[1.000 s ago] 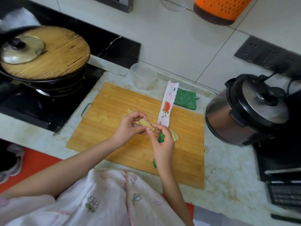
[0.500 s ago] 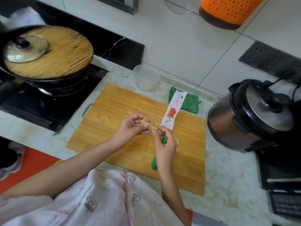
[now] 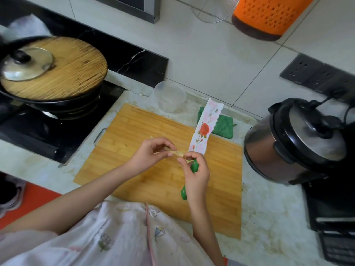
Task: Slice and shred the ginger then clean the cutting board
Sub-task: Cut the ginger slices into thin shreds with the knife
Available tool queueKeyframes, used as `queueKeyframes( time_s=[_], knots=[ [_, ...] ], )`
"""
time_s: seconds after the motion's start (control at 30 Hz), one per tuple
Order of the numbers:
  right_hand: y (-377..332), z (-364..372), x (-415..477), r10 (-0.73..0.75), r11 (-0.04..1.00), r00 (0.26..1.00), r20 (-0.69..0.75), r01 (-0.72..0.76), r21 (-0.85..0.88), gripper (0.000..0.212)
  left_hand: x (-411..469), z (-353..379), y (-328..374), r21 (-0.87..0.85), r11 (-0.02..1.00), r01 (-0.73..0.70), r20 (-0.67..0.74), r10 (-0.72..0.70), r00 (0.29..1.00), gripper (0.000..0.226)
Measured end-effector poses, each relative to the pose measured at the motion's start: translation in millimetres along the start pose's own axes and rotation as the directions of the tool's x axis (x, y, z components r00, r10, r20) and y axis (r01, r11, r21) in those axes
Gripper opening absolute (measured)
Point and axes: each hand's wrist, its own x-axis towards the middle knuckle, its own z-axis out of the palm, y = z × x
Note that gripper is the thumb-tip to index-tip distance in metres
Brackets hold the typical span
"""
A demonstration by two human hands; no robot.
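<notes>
Ginger (image 3: 177, 152), a pale strip, is still pinched at its ends between the left hand (image 3: 151, 153) and the right hand (image 3: 196, 173), just above the cutting board (image 3: 134, 131). The knife (image 3: 204, 129) is also gripped in the right hand, blade pointing away. Little has changed; cutting seems paused.

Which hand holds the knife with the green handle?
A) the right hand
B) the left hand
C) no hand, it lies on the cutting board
A: the right hand grips the knife by its green handle, while the left hand only pinches the ginger.
</notes>
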Motion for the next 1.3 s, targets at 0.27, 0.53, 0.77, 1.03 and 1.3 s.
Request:
queueKeyframes(
  time_s=[0.27,0.53,0.77,1.03,1.3],
  knots=[
    [9.8,9.9,2.9,-0.023,1.000,0.996,0.085,0.025,-0.014,0.020,-1.2,-33.8,-9.5,0.068,0.997,0.038,-0.166,-0.026,0.986,0.024],
    [7.3,43.4,15.8,0.156,0.988,0.928,0.339,-0.150,-0.044,0.014,-10.5,-48.2,-8.3,0.124,0.992,-0.014,-0.100,0.027,0.995,0.030],
    [8.9,49.0,14.6,0.125,0.984,0.924,0.361,-0.162,0.074,0.010,-12.2,-61.8,-6.1,0.218,0.976,-0.003,-0.030,0.010,0.999,0.033],
    [13.9,49.1,16.4,0.095,0.991,0.934,0.345,-0.120,0.052,0.023,-16.3,-61.6,-12.0,0.243,0.969,0.049,-0.040,-0.040,0.998,0.026],
    [19.7,47.6,27.5,0.095,0.995,0.971,0.220,-0.093,-0.019,0.016,-24.9,-76.1,-23.7,0.271,0.952,0.139,-0.153,-0.100,0.983,0.033]
  ],
)
